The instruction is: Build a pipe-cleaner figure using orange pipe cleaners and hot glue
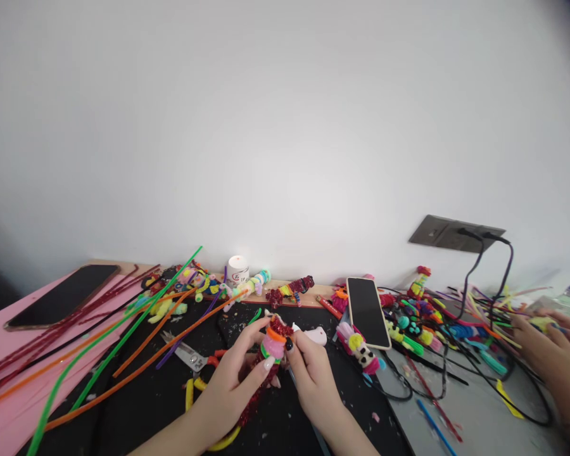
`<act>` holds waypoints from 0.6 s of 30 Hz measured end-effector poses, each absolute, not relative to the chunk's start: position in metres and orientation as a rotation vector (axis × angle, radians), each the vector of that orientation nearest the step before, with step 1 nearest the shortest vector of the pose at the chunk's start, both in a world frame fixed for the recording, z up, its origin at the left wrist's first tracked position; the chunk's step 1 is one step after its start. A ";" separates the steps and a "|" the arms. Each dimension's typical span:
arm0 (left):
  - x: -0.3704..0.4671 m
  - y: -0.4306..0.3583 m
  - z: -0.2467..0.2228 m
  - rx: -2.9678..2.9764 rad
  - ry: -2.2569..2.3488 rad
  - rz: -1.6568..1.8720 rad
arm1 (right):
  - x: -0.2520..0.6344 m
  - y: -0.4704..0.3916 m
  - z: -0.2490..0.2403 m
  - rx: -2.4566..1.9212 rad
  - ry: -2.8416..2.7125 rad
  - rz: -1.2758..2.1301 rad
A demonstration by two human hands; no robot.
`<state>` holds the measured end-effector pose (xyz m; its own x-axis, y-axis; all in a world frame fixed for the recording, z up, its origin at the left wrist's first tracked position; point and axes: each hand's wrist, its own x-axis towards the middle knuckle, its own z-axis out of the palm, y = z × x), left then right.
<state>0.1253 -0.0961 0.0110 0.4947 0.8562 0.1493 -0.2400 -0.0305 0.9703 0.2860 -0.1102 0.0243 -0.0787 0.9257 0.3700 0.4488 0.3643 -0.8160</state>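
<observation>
Near six o'clock, my left hand (pixel 244 373) pinches the red, orange and pink pipe-cleaner figure (pixel 274 342) between thumb and fingers, while my right hand (pixel 313 373) presses its fingertips together against the figure's upper side. The scissors (pixel 190 356) lie open toward seven o'clock, and a white-framed phone (pixel 368 313) lies toward four o'clock, beside another figure (pixel 360 351).

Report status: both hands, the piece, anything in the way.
Left hand holding red, pink and orange fuzzy figure. Right hand pinching its side. Orange-handled metal scissors beside left hand, not blocking.
</observation>
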 end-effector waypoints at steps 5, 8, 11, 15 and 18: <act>0.126 -0.095 0.012 1.308 0.610 0.980 | 0.286 -0.111 0.023 -1.236 -1.688 0.669; 0.126 -0.096 0.012 1.300 0.620 0.990 | 0.287 -0.111 0.024 -1.232 -1.690 0.683; 0.125 -0.095 0.012 1.280 0.622 1.012 | 0.288 -0.112 0.028 -1.173 -1.707 0.710; 0.125 -0.091 0.011 1.211 0.673 1.069 | 0.291 -0.112 0.033 -1.127 -1.700 0.706; 0.124 -0.086 0.013 1.136 0.700 1.123 | 0.297 -0.108 0.028 -1.286 -1.631 0.575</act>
<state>0.1241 -0.0856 0.0129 0.3248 0.9408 0.0965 -0.3280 0.0163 0.9446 0.2972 -0.1076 0.0277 0.0006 0.9232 0.3843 0.4781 0.3373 -0.8110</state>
